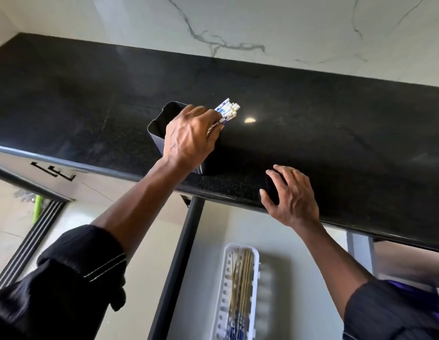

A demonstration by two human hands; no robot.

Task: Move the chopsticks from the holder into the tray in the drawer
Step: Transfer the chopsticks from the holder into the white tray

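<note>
Two hands: your left hand (pixel 189 136) has its fingers clamped round chopsticks (pixel 227 110) at the holder (pixel 159 126) mouth; your right hand (pixel 292 195) rests on the black surface (pixel 91 106) edge, fingers apart. Below, others lie in the tray (pixel 256 256) in the drawer (pixel 208 241); marble wall (pixel 238 20) behind.

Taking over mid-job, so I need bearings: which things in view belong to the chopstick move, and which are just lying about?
Job: blue-and-white patterned chopsticks in the left hand's grip; tall black holder; white slotted plastic tray; open drawer.
Lying about: green object by the floor; black cabinet handle; right hand on the black counter edge.
</note>
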